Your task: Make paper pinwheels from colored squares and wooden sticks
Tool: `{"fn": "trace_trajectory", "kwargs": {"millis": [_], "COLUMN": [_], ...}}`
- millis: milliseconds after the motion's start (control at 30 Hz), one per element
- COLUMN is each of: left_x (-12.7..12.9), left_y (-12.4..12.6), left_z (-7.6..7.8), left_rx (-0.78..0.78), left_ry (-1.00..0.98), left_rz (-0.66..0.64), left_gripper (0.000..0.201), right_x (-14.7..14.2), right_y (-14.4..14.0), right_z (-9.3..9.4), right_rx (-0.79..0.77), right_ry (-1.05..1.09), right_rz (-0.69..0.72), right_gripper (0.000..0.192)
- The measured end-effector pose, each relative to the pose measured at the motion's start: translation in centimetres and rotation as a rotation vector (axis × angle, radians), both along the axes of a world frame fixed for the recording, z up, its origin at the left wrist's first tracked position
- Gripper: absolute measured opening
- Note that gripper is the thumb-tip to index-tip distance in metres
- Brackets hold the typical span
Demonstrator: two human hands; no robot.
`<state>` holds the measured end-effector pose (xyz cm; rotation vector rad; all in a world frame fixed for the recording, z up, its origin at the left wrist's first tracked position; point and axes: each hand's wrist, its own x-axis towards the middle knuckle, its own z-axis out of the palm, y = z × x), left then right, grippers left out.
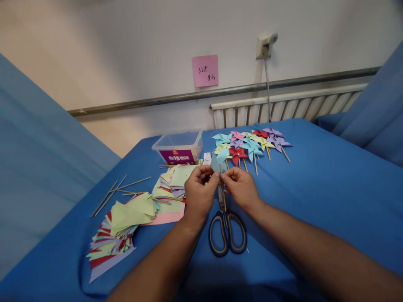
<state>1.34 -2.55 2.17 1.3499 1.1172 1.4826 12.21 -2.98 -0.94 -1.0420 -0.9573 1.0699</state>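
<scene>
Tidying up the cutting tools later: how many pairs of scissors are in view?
1. The scissors lie on the blue cloth, just below the left hand and right hand, blades pointing up under the fingers. Another pair could be hidden under the paper stacks.

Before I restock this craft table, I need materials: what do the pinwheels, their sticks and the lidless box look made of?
Pinwheels: thin matte coloured paper, by their crisp folds. Sticks: pale, probably wood or bamboo, thin and straight. Box: clear plastic, see-through with a slight sheen.
</scene>
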Motion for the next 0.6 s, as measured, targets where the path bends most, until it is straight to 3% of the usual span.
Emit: {"fn": "trace_trajectory", "kwargs": {"millis": [167, 300, 400, 600], "left_x": [-0.1, -0.6, -1.0, -1.0], "left_y": [-0.2, 0.5, 1.3, 1.4], "left_z": [0.2, 0.1, -0.2, -0.2], "left_rx": [0.035, 0.057, -0.049, -0.243], "left_ry": [-0.022, -0.076, -0.171, -0.236], "left_rz": [-0.063, 0.017, 0.023, -0.197], "left_gripper": [0.021, 0.027, 0.032, 0.029], "right_x": [0.2, 0.3, 0.3, 0.3], "right_y": [0.3, 0.5, 0.5, 0.3], "right_z": [-0.1, 0.0, 0.0, -0.4], "right_rx": [0.024, 0.003, -0.041, -0.054], "right_ry": [0.061, 0.200, 0.256, 0.290], "right_rz": [-0.007, 0.111, 0.224, 0.367], "right_gripper": [0.025, 0.027, 0.031, 0.031]}}
